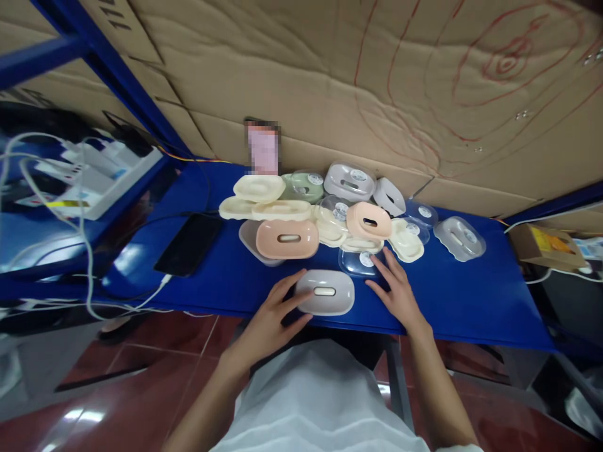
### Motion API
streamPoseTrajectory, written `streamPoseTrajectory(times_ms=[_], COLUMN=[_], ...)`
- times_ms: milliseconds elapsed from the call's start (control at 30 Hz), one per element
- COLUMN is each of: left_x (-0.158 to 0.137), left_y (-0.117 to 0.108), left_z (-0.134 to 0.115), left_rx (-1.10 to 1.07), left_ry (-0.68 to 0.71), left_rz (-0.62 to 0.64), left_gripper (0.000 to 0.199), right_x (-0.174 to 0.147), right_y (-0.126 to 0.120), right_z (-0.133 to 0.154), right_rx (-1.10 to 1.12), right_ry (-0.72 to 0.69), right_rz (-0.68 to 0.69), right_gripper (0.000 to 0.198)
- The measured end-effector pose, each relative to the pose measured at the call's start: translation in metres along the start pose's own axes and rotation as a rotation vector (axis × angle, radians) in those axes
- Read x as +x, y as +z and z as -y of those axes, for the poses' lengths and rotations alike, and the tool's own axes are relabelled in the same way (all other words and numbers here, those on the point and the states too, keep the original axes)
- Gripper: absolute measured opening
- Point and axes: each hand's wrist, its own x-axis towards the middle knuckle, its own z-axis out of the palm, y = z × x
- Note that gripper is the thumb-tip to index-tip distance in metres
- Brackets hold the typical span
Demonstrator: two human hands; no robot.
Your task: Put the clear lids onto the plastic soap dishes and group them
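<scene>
Left hand [277, 309] fans its fingers about the left end of the grey dish [340, 295]; from my remote seat I cannot tell whether it grips. That dish lies near the worktop's [475, 298] front edge, long axis along it; the splayed right hand [396, 294], grasping nothing, has fingertips at the clear lid [354, 263].

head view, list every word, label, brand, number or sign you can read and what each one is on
"11", with a further mark cut off: cardboard at top left.
Too small to read: round stickers on the clear lids.
Too blurred: yellow label on the small box at right.
Pixelated: phone screen at the back.
No brand is readable.
</scene>
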Motion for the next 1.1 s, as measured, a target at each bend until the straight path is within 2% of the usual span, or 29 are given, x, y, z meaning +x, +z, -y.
streamPoseTrajectory(times_ms=[167,367,433,500,600,700,900,1100], left_x=[0.007,0.006,0.005,0.006,0.006,0.006,0.002,0.002], left_y=[0.002,0.006,0.007,0.008,0.009,0.012,0.019,0.021], left_z=[-0.002,-0.002,-0.003,-0.004,-0.004,-0.001,0.01,0.012], left_rx=[-0.042,-0.067,-0.073,-0.076,-0.053,-0.007,0.052,0.018], left_ry=[-0.048,-0.086,-0.085,-0.09,-0.069,-0.005,0.077,0.079], left_rz=[0.018,0.034,0.035,0.039,0.019,-0.021,-0.133,-0.193], left_gripper=[0.05,0.056,0.058,0.062,0.064,0.058,0.047,0.04], right_x=[-0.003,-0.017,-0.024,-0.031,-0.038,-0.036,-0.027,-0.03], right_y=[-0.001,-0.006,-0.006,-0.003,0.005,0.013,0.018,0.022], right_z=[0.002,0.019,0.024,0.031,0.047,0.064,0.08,0.076], right_rx=[0.07,0.157,0.198,0.239,0.252,0.187,0.053,0.013], right_ry=[-0.015,0.138,0.194,0.206,0.128,0.012,-0.161,-0.206], right_rz=[-0.1,-0.197,-0.179,-0.105,0.017,0.054,0.045,-0.003], right_gripper=[0.061,0.049,0.048,0.049,0.052,0.057,0.076,0.081])
